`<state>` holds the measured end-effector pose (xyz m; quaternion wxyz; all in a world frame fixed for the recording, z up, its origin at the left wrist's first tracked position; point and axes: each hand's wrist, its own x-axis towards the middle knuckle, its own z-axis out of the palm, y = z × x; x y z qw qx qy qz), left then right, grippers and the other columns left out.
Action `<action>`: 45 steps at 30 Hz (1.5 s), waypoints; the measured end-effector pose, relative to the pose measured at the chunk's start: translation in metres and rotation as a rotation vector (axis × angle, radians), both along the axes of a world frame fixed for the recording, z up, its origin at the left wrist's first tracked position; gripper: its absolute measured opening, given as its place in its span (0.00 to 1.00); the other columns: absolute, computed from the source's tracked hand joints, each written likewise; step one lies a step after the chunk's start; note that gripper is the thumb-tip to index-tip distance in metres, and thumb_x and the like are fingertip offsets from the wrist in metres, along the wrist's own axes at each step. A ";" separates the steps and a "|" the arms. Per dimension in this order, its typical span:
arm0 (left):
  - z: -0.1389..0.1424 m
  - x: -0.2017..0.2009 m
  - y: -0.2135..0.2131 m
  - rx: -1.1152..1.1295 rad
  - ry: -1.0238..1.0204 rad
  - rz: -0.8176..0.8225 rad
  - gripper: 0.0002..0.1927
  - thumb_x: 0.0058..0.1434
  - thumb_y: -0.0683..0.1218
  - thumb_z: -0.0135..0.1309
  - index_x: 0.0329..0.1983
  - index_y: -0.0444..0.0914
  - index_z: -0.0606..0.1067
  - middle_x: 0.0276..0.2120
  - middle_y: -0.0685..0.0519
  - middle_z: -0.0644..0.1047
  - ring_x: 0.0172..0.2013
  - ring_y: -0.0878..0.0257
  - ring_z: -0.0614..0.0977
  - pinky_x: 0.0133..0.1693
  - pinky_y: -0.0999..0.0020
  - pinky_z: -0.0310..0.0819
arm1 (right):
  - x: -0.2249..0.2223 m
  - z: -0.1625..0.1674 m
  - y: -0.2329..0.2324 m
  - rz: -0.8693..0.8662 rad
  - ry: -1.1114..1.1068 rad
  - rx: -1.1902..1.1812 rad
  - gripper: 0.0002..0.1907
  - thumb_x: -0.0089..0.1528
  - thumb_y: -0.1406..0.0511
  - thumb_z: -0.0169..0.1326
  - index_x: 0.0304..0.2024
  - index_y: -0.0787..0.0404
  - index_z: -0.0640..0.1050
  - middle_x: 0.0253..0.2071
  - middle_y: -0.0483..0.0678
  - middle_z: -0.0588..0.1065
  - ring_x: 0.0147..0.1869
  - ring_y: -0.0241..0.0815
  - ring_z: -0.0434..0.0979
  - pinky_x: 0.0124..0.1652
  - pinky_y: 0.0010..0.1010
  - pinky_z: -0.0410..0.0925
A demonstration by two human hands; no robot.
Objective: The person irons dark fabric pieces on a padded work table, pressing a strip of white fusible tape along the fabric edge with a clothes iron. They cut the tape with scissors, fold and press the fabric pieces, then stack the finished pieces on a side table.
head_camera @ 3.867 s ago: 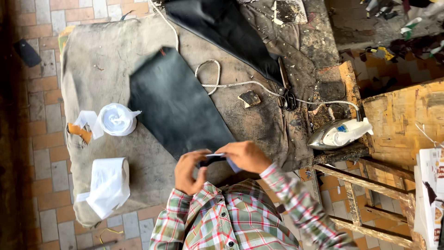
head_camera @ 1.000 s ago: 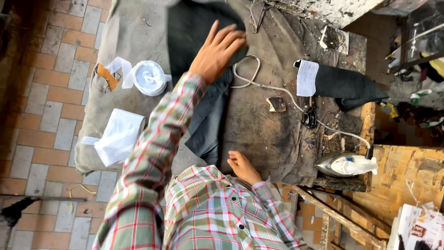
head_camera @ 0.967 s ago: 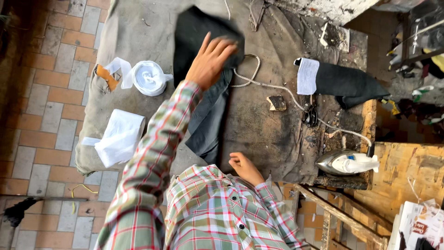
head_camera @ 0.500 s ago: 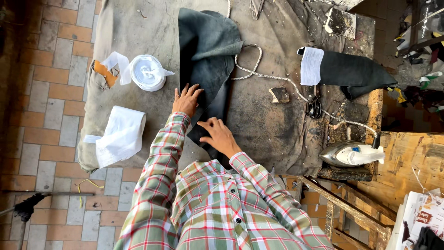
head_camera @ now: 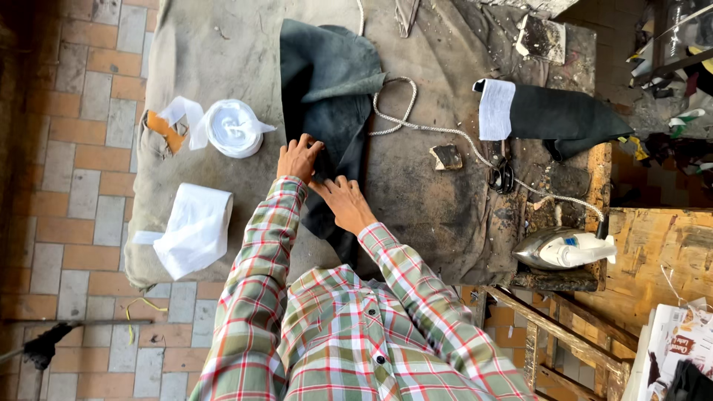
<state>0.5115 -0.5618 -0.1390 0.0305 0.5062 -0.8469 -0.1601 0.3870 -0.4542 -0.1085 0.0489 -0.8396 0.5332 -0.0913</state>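
Both hands (left (head_camera: pixel 298 157), right (head_camera: pixel 346 203)) press flat on dark cloth (head_camera: pixel 327 96).

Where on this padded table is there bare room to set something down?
Bare cloth lies between the dark fabric and the iron, below the cord. Crowded: left side, with the tape roll and white bag; both hands press the fabric.

A green, red and white plaid shirt, long-sleeved, buttoned with dark buttons.
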 end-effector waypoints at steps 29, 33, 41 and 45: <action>-0.076 0.010 0.087 -0.184 -0.046 -0.042 0.41 0.56 0.37 0.68 0.66 0.59 0.63 0.70 0.61 0.56 0.72 0.54 0.55 0.71 0.27 0.39 | -0.076 -0.027 0.119 -0.346 -0.266 0.567 0.34 0.58 0.58 0.63 0.65 0.54 0.68 0.58 0.53 0.67 0.63 0.57 0.64 0.57 0.48 0.63; -0.063 0.029 0.144 0.259 -0.126 -0.021 0.53 0.43 0.41 0.72 0.71 0.58 0.59 0.76 0.62 0.50 0.76 0.52 0.49 0.68 0.27 0.39 | -0.080 -0.036 0.114 -0.407 -0.228 0.571 0.26 0.61 0.59 0.62 0.61 0.47 0.72 0.56 0.49 0.67 0.61 0.54 0.66 0.58 0.47 0.64; -0.046 0.049 0.163 0.222 -0.025 0.197 0.50 0.47 0.44 0.71 0.72 0.59 0.59 0.76 0.60 0.49 0.76 0.51 0.48 0.68 0.26 0.40 | -0.089 -0.037 0.109 -0.368 -0.214 0.556 0.28 0.57 0.61 0.65 0.59 0.44 0.72 0.54 0.50 0.65 0.60 0.56 0.65 0.58 0.49 0.62; -0.055 0.062 0.176 0.228 0.076 0.223 0.45 0.52 0.46 0.68 0.71 0.59 0.60 0.76 0.60 0.52 0.75 0.53 0.50 0.68 0.27 0.42 | -0.124 -0.032 0.115 -0.310 -0.258 0.561 0.29 0.52 0.61 0.66 0.56 0.46 0.76 0.57 0.47 0.69 0.62 0.54 0.67 0.59 0.46 0.64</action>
